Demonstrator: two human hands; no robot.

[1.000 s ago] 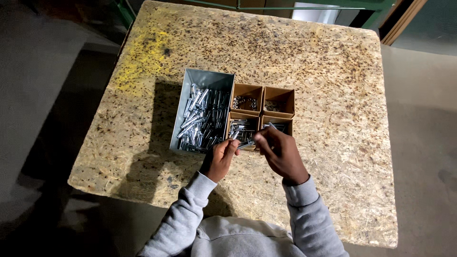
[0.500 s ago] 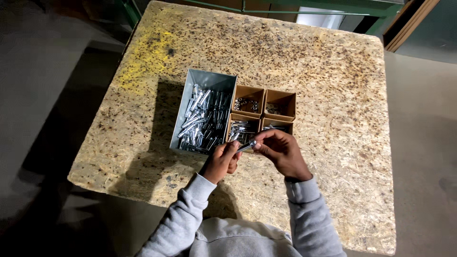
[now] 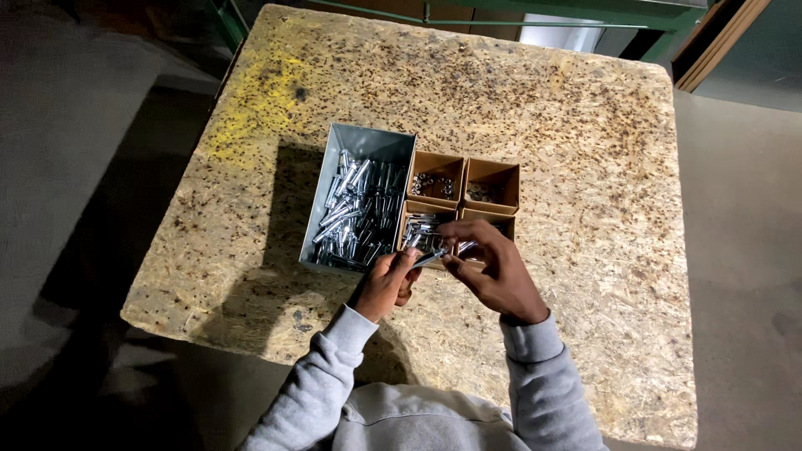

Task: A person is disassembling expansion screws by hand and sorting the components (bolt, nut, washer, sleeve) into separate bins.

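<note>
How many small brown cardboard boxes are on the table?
4, set in a square right of the grey metal tray: far left, far right, near left, and near right, which is mostly hidden behind the right hand.

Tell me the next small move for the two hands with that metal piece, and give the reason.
Probably a short lift toward the chest, with both hands keeping their grip. The left hand and right hand pinch one small silver bolt between them, right over the near edge of the brown cardboard boxes beside the grey metal bin of bolts. The hands hide the near boxes, so clearer space would help.
</note>
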